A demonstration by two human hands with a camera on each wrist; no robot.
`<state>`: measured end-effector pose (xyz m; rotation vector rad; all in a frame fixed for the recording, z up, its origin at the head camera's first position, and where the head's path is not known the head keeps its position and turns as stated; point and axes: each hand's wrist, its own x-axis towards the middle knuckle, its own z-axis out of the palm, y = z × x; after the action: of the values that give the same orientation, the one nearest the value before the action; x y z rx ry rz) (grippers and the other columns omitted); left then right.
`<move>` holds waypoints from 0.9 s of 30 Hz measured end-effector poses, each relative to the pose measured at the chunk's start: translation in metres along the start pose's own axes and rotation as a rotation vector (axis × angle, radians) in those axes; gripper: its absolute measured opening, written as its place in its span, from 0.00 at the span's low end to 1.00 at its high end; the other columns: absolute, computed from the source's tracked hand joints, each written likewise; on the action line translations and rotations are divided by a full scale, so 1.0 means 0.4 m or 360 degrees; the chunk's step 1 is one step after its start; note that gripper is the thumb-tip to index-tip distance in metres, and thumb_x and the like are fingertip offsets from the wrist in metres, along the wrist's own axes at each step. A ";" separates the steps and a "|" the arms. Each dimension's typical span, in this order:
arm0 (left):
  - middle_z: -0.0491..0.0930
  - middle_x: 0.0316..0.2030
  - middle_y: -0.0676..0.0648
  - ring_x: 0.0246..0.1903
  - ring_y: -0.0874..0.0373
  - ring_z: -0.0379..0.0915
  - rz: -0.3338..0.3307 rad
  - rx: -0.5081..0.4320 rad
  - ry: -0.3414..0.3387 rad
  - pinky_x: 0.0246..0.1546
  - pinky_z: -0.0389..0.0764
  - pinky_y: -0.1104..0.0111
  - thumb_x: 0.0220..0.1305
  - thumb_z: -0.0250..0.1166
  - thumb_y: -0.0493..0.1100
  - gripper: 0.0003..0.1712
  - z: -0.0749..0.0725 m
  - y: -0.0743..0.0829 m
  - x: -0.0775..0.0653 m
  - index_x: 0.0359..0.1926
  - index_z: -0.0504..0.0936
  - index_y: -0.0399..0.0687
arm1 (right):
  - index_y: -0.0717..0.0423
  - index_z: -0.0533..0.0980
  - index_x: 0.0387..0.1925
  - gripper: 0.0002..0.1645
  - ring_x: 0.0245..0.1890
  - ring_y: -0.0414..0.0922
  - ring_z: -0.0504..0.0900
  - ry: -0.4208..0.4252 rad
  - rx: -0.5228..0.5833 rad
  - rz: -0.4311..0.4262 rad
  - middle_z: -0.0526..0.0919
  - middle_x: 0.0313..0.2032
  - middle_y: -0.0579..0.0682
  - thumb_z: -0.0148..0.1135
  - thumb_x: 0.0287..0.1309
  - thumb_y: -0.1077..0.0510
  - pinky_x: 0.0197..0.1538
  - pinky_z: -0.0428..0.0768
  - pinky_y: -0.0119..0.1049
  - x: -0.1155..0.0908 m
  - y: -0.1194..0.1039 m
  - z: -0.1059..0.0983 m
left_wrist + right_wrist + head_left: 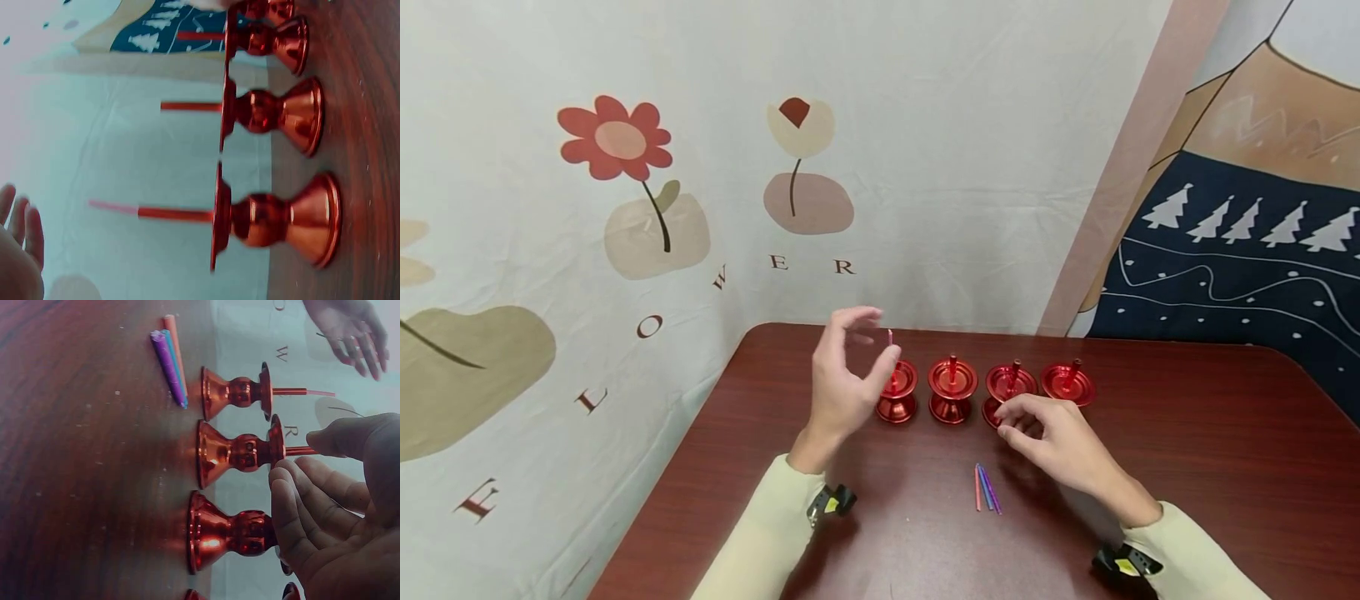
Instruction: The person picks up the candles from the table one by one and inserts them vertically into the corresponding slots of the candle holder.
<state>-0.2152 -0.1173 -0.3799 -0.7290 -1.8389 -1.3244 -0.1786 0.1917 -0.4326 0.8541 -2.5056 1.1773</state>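
A slim pink candle (pixel 112 206) stands in the tube of the leftmost red metal candle holder (pixel 897 410). My left hand (pixel 842 387) is beside it, fingers curved and apart from the candle in the left wrist view. My right hand (pixel 1063 440) hovers in front of the third candle holder (pixel 1011 381) from the left, partly hiding it; its fingers are loosely bent with nothing between them. Bare tubes rise from the second holder (pixel 951 408), the third and the rightmost holder (pixel 1070 385). Nearer to me lie an orange-pink candle (pixel 977 487), a blue candle (pixel 984 488) and a purple candle (pixel 992 490).
The holders form a row near the back of the dark reddish-brown table (pixel 910 542). Behind the table hangs a pale cloth (pixel 955 167) printed with flowers and letters. To the right is a dark blue panel (pixel 1240 275) with white trees.
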 end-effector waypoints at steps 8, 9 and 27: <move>0.80 0.60 0.40 0.54 0.41 0.83 -0.0113 -0.0052 -0.0431 0.57 0.86 0.59 0.66 0.77 0.37 0.32 0.089 0.021 -0.060 0.68 0.77 0.38 | 0.55 0.88 0.41 0.10 0.32 0.32 0.83 -0.0044 0.0017 0.0004 0.86 0.33 0.32 0.77 0.60 0.69 0.34 0.85 0.33 -0.010 0.015 0.006; 0.80 0.62 0.41 0.56 0.42 0.83 -0.0154 -0.0040 -0.0471 0.59 0.85 0.59 0.66 0.77 0.37 0.33 0.098 0.020 -0.069 0.69 0.76 0.39 | 0.55 0.88 0.41 0.10 0.32 0.32 0.83 -0.0058 0.0022 0.0011 0.86 0.33 0.32 0.77 0.60 0.69 0.34 0.85 0.33 -0.011 0.016 0.006; 0.72 0.74 0.37 0.67 0.41 0.77 -0.0482 0.0506 -0.0862 0.68 0.79 0.45 0.67 0.78 0.48 0.51 0.172 -0.005 -0.071 0.83 0.63 0.37 | 0.51 0.86 0.38 0.07 0.27 0.33 0.81 -0.0468 0.0085 0.0146 0.82 0.27 0.33 0.79 0.62 0.61 0.32 0.82 0.33 -0.015 0.026 0.013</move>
<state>-0.2172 -0.0531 -0.4177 -0.6992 -2.6063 -1.0289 -0.1798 0.1954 -0.4452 1.0008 -2.7841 1.2312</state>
